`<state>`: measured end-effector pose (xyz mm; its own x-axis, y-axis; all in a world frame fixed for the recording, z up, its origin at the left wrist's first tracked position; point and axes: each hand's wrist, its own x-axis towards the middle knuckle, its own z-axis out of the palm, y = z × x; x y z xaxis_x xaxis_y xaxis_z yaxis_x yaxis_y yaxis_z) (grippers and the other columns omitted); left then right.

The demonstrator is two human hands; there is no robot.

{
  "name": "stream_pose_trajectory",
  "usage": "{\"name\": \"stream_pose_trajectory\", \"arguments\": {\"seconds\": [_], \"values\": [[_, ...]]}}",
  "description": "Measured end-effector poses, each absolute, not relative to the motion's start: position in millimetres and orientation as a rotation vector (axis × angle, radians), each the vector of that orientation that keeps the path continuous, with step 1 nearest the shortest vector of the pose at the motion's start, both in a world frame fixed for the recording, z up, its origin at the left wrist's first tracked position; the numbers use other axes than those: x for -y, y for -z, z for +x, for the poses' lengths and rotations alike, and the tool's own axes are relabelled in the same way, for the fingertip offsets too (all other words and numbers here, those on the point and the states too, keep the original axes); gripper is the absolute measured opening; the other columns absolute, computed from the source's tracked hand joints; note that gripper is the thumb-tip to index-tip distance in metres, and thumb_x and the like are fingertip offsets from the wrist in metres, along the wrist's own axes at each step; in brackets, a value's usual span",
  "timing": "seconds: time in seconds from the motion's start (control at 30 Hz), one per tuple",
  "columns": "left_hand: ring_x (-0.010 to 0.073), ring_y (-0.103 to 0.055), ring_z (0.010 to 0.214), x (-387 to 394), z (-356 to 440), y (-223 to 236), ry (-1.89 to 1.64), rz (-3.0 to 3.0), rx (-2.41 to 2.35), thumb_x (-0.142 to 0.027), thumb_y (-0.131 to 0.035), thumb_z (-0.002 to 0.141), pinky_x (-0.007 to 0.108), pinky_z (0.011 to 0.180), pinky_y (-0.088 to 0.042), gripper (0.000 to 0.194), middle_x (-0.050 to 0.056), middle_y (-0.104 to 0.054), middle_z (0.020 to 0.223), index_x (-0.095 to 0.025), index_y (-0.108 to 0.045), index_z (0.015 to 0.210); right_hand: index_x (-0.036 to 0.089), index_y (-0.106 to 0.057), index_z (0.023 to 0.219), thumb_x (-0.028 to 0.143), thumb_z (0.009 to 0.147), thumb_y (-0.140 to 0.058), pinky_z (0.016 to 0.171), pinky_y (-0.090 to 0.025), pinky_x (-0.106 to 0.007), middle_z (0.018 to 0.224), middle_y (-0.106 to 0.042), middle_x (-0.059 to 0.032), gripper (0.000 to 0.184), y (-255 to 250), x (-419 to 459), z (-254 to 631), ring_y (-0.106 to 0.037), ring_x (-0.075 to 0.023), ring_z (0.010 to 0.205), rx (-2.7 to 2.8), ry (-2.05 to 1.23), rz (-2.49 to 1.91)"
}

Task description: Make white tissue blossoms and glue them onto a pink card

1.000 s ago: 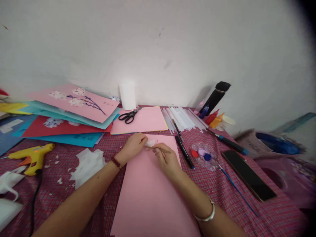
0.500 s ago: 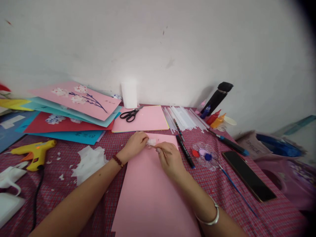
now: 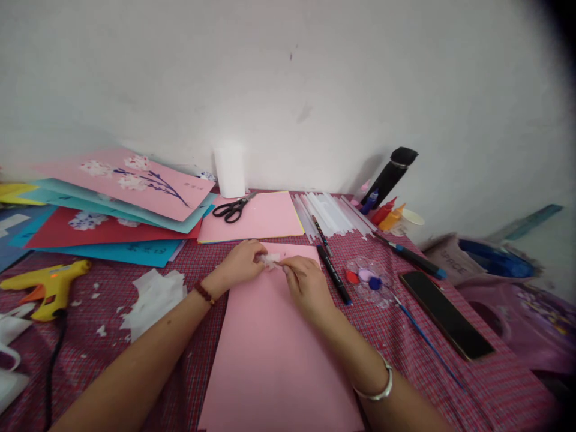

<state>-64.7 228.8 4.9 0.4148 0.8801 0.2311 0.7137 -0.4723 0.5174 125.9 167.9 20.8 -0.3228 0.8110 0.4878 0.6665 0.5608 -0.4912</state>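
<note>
Right grip (image 3: 309, 291) clamped on stick (image 3: 280, 263), left grip (image 3: 240, 264) unclear, checked tablecloth (image 3: 382, 342) below, pale wall (image 3: 270, 90)

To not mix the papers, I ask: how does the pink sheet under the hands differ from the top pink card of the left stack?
The pink sheet lies on the tablecloth; the top card lies on other coloured cards. The sheet is mostly bare; the card shows purple branches and white blossoms. Both are pink.
</note>
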Motion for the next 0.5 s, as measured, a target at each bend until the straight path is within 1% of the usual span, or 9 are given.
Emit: {"name": "stream_pose_trajectory", "arguments": {"seconds": [0.1,0.17,0.27,0.37,0.5], "values": [[0.0173,-0.056,0.077,-228.7,-63.9,-8.0,-0.670,2.346,-1.357,-0.028,-0.061,0.071,0.027,0.070,-0.042,0.018,0.005,-0.064,0.082,-0.016,-0.065,0.084,0.020,-0.062,0.096,0.020,0.091,-0.042,0.078,-0.042,-0.033,0.093,-0.067,-0.0060,0.021,-17.5,-171.5,127.6,-0.060,-0.0197,0.087,1.999,-0.346,-1.221],[0.0173,-0.056,0.078,-228.6,-61.4,-8.4,-0.699,2.348,-1.371,-0.030,-0.061,0.072,0.027,0.071,-0.042,0.019,0.005,-0.064,0.082,-0.017,-0.065,0.085,0.019,-0.062,0.093,0.021,0.090,-0.041,0.072,-0.043,-0.030,0.090,-0.067,-0.0061,0.021,-14.9,-174.2,129.0,-0.061,-0.0190,0.083,1.932,-0.424,-1.243],[0.0163,-0.055,0.076,-229.6,-56.5,-5.9,-0.746,2.318,-1.395,-0.025,-0.060,0.071,0.027,0.069,-0.041,0.012,0.004,-0.063,0.080,-0.017,-0.066,0.078,0.018,-0.062,0.089,0.023,0.091,-0.040,0.064,-0.044,-0.027,0.083,-0.066,-0.0054,0.022,-11.8,-177.7,131.9,-0.061,-0.0171,0.073,1.821,-0.565,-1.222],[0.0153,-0.054,0.074,-231.8,-52.8,-2.0,-0.760,2.281,-1.419,-0.022,-0.059,0.069,0.026,0.066,-0.040,0.006,0.002,-0.061,0.075,-0.018,-0.063,0.068,0.018,-0.059,0.085,0.026,0.091,-0.040,0.061,-0.045,-0.026,0.074,-0.064,-0.0038,0.022,-12.0,-178.0,136.1,-0.060,-0.0154,0.066,1.619,-0.646,-1.176],[0.0144,-0.052,0.070,-232.9,-50.5,0.9,-0.795,2.220,-1.459,-0.022,-0.056,0.071,0.025,0.063,-0.038,0.010,0.001,-0.059,0.070,-0.018,-0.061,0.064,0.018,-0.056,0.082,0.032,0.091,-0.039,0.058,-0.046,-0.025,0.064,-0.059,-0.0010,0.024,-11.4,-176.5,139.0,-0.058,-0.0140,0.060,1.429,-0.751,-1.128]]}}
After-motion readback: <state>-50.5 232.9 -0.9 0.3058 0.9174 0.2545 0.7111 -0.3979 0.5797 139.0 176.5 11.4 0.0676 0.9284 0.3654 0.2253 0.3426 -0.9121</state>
